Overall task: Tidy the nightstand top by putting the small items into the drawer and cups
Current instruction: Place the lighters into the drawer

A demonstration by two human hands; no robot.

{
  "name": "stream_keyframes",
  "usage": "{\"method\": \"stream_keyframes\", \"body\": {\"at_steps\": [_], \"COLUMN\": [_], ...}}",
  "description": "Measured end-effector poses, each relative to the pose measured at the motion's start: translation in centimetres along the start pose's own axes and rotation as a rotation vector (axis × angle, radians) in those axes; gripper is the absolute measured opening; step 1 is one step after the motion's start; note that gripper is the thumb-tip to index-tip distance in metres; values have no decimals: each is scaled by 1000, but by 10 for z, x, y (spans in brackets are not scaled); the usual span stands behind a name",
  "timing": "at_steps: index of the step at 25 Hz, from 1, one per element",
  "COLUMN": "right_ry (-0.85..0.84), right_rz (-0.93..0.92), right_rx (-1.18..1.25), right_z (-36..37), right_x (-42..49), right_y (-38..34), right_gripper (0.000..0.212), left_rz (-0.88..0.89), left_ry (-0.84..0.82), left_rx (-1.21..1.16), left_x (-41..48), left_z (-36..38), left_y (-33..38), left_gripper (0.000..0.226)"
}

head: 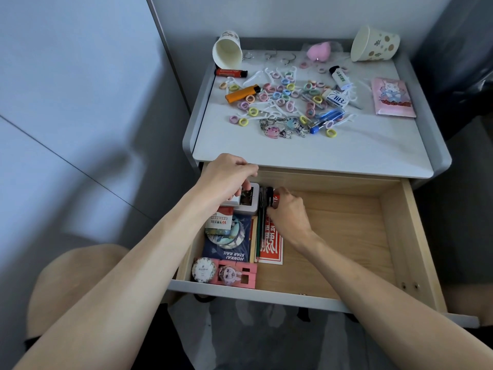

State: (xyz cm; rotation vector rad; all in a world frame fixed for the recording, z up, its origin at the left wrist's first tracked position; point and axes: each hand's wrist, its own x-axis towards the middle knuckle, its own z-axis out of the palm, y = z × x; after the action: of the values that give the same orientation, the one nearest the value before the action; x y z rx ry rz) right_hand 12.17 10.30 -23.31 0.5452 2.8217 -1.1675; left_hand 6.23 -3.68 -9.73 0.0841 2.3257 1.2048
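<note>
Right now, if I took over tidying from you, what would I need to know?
Left hand grips a small white box in the open drawer's back left corner.
Right hand grips a red item with a black end beside it.
Done: several things sit along the drawer's left side.
Left: hair ties, floss picks, lighters, keychains and a pink packet cover the nightstand top; left cup and right cup lie on their sides at the back.
</note>
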Motion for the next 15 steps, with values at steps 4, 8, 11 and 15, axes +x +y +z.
{"method": "stream_keyframes", "body": {"at_steps": [4,8,11,15], "right_ry": [9,46,295,442], "right_rz": [15,-193,-500,-430], "right_rx": [-47,-131,-231,-398], "right_z": [-13,-62,-113,-164], "right_x": [-3,-15,-9,68], "right_y": [-10,-30,-43,-33], "right_gripper": [23,15,13,32], "left_rz": [19,113,196,339], "left_ry": [20,97,220,361], "left_rx": [-9,-19,140,311], "left_x": [1,1,15,79], "left_z": [-1,-5,-8,-20], "left_y": [-3,2,15,50], "left_gripper": [19,15,15,16]}}
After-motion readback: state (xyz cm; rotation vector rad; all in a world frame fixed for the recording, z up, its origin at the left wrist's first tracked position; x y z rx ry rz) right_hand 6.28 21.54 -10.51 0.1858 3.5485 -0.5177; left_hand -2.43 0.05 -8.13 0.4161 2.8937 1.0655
